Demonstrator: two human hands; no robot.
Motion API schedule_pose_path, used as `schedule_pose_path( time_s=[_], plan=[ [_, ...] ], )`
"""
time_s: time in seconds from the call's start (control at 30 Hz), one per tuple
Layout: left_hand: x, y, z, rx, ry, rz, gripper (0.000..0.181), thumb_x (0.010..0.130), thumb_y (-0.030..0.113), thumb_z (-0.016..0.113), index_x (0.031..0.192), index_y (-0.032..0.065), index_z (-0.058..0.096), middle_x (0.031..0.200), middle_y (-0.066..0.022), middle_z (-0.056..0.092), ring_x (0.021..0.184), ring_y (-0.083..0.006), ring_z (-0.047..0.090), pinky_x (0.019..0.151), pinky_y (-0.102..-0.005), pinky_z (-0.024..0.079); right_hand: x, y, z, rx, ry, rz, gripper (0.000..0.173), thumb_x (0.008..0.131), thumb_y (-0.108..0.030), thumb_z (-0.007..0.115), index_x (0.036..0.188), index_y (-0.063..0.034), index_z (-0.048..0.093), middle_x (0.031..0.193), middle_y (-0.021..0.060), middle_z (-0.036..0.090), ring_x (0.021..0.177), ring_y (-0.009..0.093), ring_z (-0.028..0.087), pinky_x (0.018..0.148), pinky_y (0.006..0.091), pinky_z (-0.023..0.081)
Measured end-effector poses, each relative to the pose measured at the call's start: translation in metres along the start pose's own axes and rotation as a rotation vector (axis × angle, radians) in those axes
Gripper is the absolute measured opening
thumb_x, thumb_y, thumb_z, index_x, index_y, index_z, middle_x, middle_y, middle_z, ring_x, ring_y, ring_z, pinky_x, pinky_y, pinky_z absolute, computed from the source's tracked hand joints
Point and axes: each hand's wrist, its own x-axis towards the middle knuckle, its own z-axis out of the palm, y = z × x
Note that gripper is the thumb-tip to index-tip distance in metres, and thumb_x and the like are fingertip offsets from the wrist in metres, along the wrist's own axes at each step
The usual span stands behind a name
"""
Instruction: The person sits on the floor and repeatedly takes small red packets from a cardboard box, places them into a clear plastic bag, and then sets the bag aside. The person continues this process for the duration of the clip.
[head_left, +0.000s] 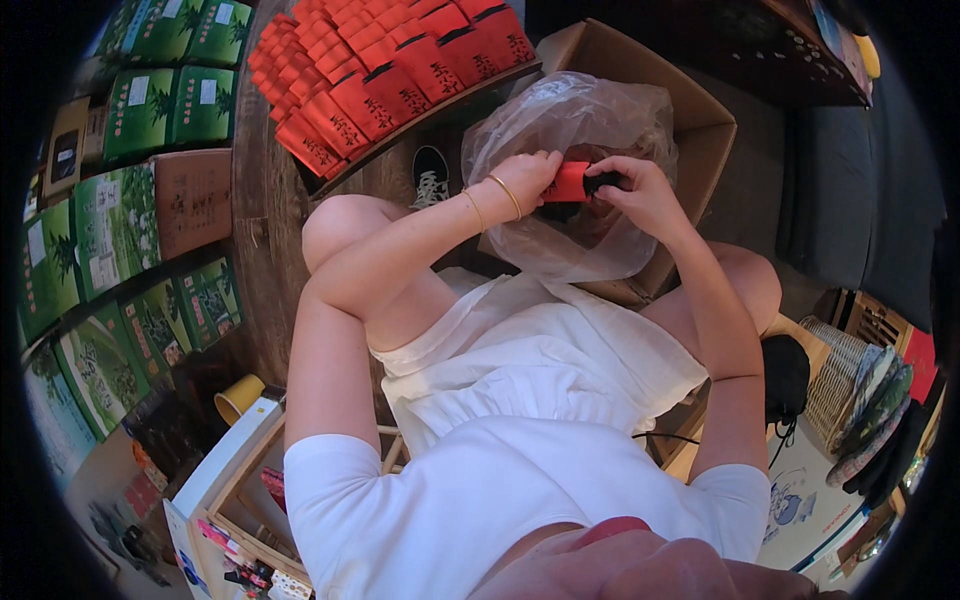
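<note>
My left hand (531, 180), with two gold-coloured bangles at its wrist, grips a small red packet (567, 183) that bears dark writing. At the packet's right end, the fingertips of my right hand (642, 192) pinch a black piece (602, 182); whether it is the packet's lining or its contents I cannot tell. Both hands are over the mouth of a clear plastic bag (501, 135). The bag sits in an open cardboard box (701, 142) between my knees. Dark and reddish contents show inside the bag, partly hidden by my hands.
Ahead on the left, a tray (420, 124) holds rows of upright red packets (379, 105). Green printed cartons (112, 225) are stacked along the left side. A shoe (430, 176) rests on the wooden floor. To the right stand a wicker basket (834, 375) and a black bag (785, 379).
</note>
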Motion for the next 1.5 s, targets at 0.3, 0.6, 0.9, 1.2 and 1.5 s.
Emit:
schedule_pose_path(
  time_s=[0.3,0.6,0.9,1.2,1.5],
  plan=[
    [-0.001,0.004,0.003,0.046,-0.049,-0.052,0.043,0.067,0.007,0.070,0.099,0.0019,0.042,0.084,-0.0191,0.060,0.083,-0.0361,0.060,0.070,-0.0427,0.049,0.000,0.004,0.002,-0.097,-0.035,-0.003,0.019,0.079,0.004,0.057,0.097,-0.0009,0.063,0.080,0.0004,0.061,0.071,0.006,0.057,0.063,0.0202,0.047],
    [0.000,0.004,-0.003,0.068,-0.051,-0.021,0.044,0.066,0.008,0.072,0.098,0.0018,0.042,0.080,-0.0187,0.062,0.079,-0.0365,0.062,0.067,-0.0422,0.050,-0.002,-0.011,0.005,-0.069,0.001,0.024,0.019,0.075,0.002,0.061,0.094,0.0023,0.065,0.081,0.0068,0.065,0.070,0.010,0.062,0.064,0.0240,0.051],
    [0.001,0.004,-0.001,0.036,-0.007,0.007,0.046,0.066,0.009,0.073,0.098,0.0014,0.041,0.079,-0.0198,0.061,0.078,-0.0373,0.061,0.067,-0.0429,0.049,-0.005,-0.013,0.005,-0.059,0.045,-0.002,0.020,0.076,0.002,0.062,0.097,0.0016,0.063,0.080,0.0059,0.064,0.067,0.010,0.061,0.062,0.0238,0.051],
    [0.002,0.008,-0.005,-0.002,0.002,0.034,0.046,0.066,0.008,0.072,0.099,0.0013,0.041,0.079,-0.0198,0.061,0.078,-0.0374,0.061,0.068,-0.0434,0.049,-0.005,-0.008,0.000,-0.218,0.035,-0.078,0.020,0.077,0.001,0.064,0.097,0.0012,0.063,0.073,0.0041,0.063,0.063,0.009,0.060,0.057,0.0229,0.049],
    [0.005,0.004,0.003,-0.006,-0.002,0.043,0.047,0.066,0.008,0.072,0.099,0.0016,0.040,0.081,-0.0198,0.061,0.080,-0.0374,0.060,0.069,-0.0432,0.048,-0.006,-0.014,0.001,-0.198,0.048,-0.051,0.014,0.077,0.001,0.064,0.092,0.0026,0.065,0.074,0.0045,0.064,0.065,0.008,0.060,0.060,0.0221,0.049]
  ],
)
